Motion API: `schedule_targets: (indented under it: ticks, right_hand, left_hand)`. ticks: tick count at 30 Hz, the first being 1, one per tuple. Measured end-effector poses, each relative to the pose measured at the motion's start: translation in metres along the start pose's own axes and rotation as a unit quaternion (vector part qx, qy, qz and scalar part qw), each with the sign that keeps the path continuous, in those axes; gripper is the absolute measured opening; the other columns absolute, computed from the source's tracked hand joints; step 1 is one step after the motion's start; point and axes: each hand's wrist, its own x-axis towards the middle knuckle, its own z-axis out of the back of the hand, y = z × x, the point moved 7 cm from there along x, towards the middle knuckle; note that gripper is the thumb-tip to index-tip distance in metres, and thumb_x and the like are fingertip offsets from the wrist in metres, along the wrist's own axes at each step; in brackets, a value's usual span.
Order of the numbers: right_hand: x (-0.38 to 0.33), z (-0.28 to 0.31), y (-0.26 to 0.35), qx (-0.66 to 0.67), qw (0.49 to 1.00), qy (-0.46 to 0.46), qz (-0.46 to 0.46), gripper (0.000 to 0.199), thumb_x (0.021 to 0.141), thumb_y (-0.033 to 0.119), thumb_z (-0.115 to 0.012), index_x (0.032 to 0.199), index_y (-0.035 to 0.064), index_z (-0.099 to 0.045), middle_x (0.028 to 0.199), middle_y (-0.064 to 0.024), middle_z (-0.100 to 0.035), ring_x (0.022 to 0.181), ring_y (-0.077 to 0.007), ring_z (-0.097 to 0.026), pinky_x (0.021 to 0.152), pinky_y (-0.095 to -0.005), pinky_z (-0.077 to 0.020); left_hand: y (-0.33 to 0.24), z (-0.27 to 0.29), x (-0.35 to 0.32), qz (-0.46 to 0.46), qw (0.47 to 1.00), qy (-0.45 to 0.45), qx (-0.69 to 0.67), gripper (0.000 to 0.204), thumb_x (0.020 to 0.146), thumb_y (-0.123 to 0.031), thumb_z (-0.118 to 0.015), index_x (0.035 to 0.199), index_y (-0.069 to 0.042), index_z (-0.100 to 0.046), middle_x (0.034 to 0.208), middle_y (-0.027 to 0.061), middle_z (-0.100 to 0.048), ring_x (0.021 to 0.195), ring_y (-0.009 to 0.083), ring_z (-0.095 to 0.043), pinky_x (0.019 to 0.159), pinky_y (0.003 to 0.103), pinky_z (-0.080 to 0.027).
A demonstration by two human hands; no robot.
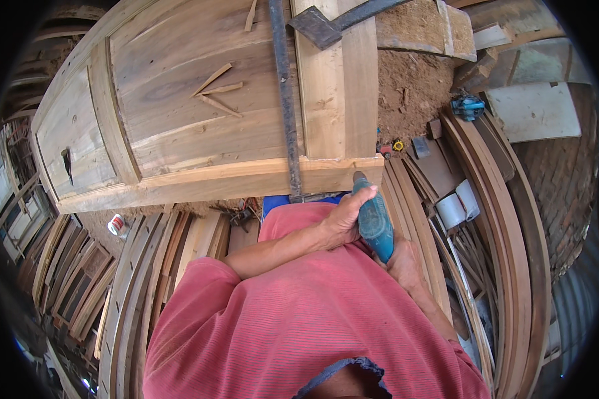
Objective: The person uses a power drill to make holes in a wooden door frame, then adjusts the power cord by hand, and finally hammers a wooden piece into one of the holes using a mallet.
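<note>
Both my hands grip a teal power drill [376, 229] at the near right corner of a panelled wooden door [199, 143]. My left hand [348, 216] is wrapped round the front of the drill's body, thumb on top. Behind it, my right hand [404, 263] closes round the rear end; some of its fingers are hidden by the drill. The drill's nose points away from me and meets the door's near edge; whether a bit is in the wood cannot be made out. A long metal bar clamp [284, 86] lies across the door, its jaw at the near edge.
A hammer [316, 28] and thin wood slivers [219, 86] lie on the door. Long boards [506, 266] are stacked on the right, with a blue power tool [468, 108] on them. A white roll [451, 211] and a yellow tape measure [398, 144] sit nearby. More boards [130, 286] lie left.
</note>
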Motion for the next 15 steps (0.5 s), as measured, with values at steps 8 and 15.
schedule_targets:
  ticks: [8, 15]
  right_hand:
    - [0.008, -0.026, -0.039, 0.147, 0.988, 0.007, -0.040, 0.040, 0.079, 0.016, -0.072, 0.107, -0.0111, -0.061, 0.086, -0.0328, -0.069, 0.086, -0.0480, -0.070, 0.077, -0.0519, -0.0538]
    - [-0.006, 0.000, -0.002, 0.039, 0.997, -0.039, 0.056, 0.038, 0.077, 0.016, -0.070, 0.105, -0.0097, -0.064, 0.087, -0.0323, -0.069, 0.087, -0.0481, -0.070, 0.078, -0.0502, -0.0538]
  left_hand:
    - [0.001, 0.002, -0.002, 0.004, 1.000, 0.000, 0.024, 0.034, 0.098, -0.042, -0.067, 0.104, -0.009, -0.060, 0.090, 0.0052, -0.066, 0.081, 0.0197, -0.068, 0.079, 0.041, -0.060]
    - [-0.008, -0.009, 0.000, -0.007, 1.000, 0.028, 0.001, 0.026, 0.099, -0.036, -0.068, 0.100, -0.012, -0.057, 0.084, -0.0010, -0.062, 0.074, 0.0124, -0.066, 0.073, 0.037, -0.061]
